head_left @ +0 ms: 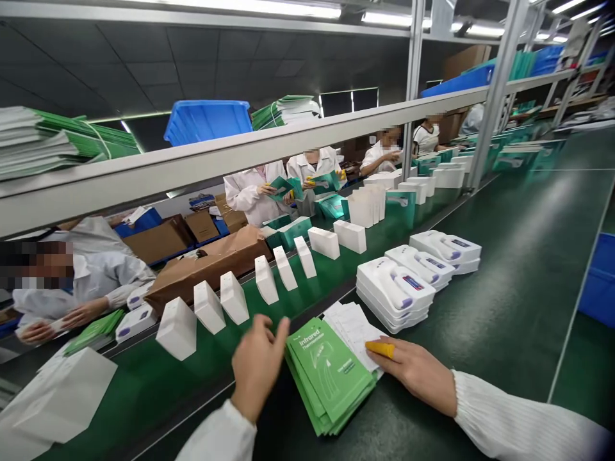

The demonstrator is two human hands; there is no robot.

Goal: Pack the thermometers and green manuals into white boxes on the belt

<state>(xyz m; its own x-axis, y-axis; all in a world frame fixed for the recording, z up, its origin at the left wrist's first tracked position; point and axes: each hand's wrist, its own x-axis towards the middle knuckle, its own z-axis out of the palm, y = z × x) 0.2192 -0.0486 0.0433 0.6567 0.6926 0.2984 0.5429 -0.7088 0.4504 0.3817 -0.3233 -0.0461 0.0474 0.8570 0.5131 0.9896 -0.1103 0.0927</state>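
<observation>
A stack of green "Infrared Thermometer" booklets (331,374) lies on the dark green bench in front of me. Partly under its upper right side are white printed leaflets (354,330). My right hand (418,371), with a yellow finger cot on one finger, has its fingertips closed at the right edge of these leaflets; its thumb is mostly hidden. To the left of the booklets my left hand (258,365) is raised with thumb and fingers apart, holding nothing. Beyond my right hand stand stacked white trays with thermometers (396,288).
A row of upright white boxes (232,298) stands along the green conveyor belt (144,390). Across it, co-workers in white coats (254,192) handle green packaging. A metal shelf rail (288,137) carries a blue bin (209,121). Another blue bin (598,282) is at the right.
</observation>
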